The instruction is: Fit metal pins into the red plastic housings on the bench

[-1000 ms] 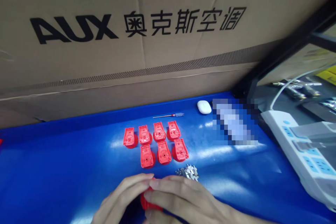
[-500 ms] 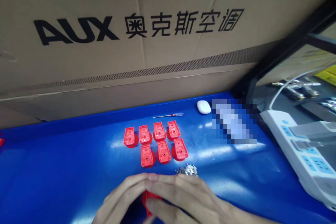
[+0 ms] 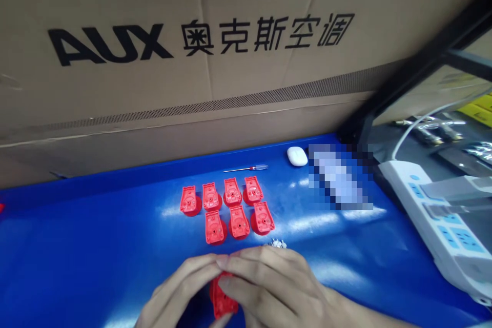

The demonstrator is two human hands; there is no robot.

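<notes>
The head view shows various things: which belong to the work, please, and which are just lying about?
Seemingly in the job:
held red part
seven other red parts
metal pieces, probably
screwdriver, perhaps

Apparently lying about:
white case
pixelated item
power strip

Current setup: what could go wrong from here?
1. The right hand partly hides the small metal pieces just beyond it; a forward nudge might scatter them.
2. The left hand and right hand cover much of the held red part; a slip could go unnoticed.
</notes>
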